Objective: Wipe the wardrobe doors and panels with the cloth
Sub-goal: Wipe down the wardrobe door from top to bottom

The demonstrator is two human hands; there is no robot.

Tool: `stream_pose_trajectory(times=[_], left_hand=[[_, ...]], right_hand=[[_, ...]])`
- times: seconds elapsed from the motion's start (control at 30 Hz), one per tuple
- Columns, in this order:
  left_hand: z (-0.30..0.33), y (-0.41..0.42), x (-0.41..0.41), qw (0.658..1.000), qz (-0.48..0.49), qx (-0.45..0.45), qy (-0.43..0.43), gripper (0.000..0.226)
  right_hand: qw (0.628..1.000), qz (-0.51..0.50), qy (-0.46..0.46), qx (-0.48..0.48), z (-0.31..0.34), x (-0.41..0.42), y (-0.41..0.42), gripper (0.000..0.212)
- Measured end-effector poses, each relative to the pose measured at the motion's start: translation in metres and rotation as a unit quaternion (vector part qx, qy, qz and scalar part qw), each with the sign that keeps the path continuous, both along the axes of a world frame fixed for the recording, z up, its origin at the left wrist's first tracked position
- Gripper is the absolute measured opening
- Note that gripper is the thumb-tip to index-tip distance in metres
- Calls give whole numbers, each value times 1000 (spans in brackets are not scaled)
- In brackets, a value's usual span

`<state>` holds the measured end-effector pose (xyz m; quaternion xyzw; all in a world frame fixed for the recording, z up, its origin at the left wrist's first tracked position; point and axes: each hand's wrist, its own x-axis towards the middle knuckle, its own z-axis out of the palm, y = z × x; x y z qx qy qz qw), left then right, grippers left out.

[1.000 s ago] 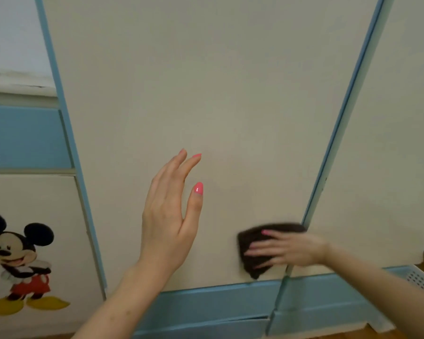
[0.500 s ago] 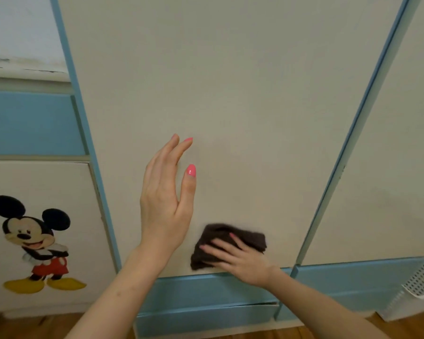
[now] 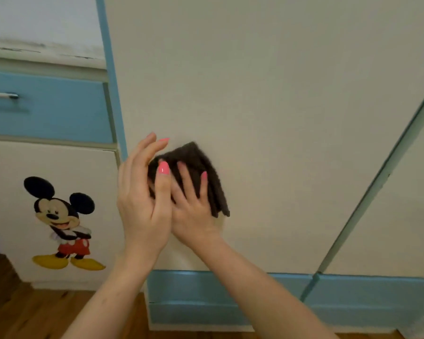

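Cloth [image 3: 201, 172] lies under my right hand [image 3: 194, 214], fingers spread flat, pressing. My left hand [image 3: 142, 201] hovers straight-fingered, holding nothing. I'd press evenly across the wardrobe door [image 3: 267, 94].

My right hand [image 3: 194, 211] is sliding the dark cloth [image 3: 198, 172] leftward and up the cream door [image 3: 255, 94], away from the blue seam [image 3: 367, 192] and off the bottom edge, with my fingers now pointing upward. It is tucking in behind my raised left hand [image 3: 142, 199], which is now overlapping the cloth's left side.
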<state>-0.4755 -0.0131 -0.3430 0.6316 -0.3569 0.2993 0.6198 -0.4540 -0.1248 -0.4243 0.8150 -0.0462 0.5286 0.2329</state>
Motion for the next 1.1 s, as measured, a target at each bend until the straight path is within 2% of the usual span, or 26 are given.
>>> stream_pose_trajectory(times=[0.03,0.07,0.1,0.13,0.17,0.2,0.23,0.3,0.37,0.43,0.47,0.5,0.53,0.6,0.67,0.8,0.87,0.9,0.97,1.1], left_hand=[[-3,1,0,1000,0,4,9,31],[-5,1,0,1000,2,10,19,31],[-7,2,1,999,6,17,27,31],[-8,2,1,999,8,27,29,31],[-9,1,0,999,10,38,26,32],[-10,1,-1,999,9,50,19,33],[-10,3,-1,998,8,57,11,34],[-10,4,-2,998,7,61,5,34],[-11,4,-6,998,4,55,9,34],[-13,1,-12,999,-5,47,11,35],[-15,-1,-16,999,-13,45,10,35],[-17,-4,-20,999,-21,47,7,34],[-19,-7,-23,998,-27,51,5,34],[-22,-14,-27,998,-39,55,6,34],[-22,-22,-33,997,-52,56,8,34],[-19,-31,-49,996,-70,61,-7,34],[-18,-33,-53,995,-75,66,-10,34],[-17,-33,-55,995,-78,68,-10,34],[-15,-35,-57,994,-86,67,-9,34],[-5,-43,-63,993,-104,57,-9,34]], right_hand=[[996,12,63,-60,-28,2,3,60],[986,-5,126,-108,-50,-3,6,49],[971,-12,185,-152,-71,-4,5,26],[947,-12,267,-179,-88,-11,3,31],[927,12,294,-230,-109,-10,-2,40],[920,17,283,-272,-116,-14,-5,36],[910,10,283,-302,-123,-13,-7,34],[895,-19,294,-336,-133,-14,-10,46],[891,-32,390,-231,-153,-13,-17,52],[905,14,402,-137,-174,-20,-44,52],[896,16,424,-129,-172,-31,-58,52],[881,33,443,-162,-169,-45,-72,50],[883,52,421,-201,-161,-63,-83,50],[859,57,415,-294,-138,-103,-115,57],[848,37,401,-344,-123,-138,-151,59],[808,-19,488,-329,-94,-194,-196,51],[803,-31,487,-342,-75,-214,-213,41],[805,-30,479,-348,-67,-223,-222,35],[821,-42,440,-360,-47,-239,-236,39],[877,-69,350,-323,28,-258,-254,37]])
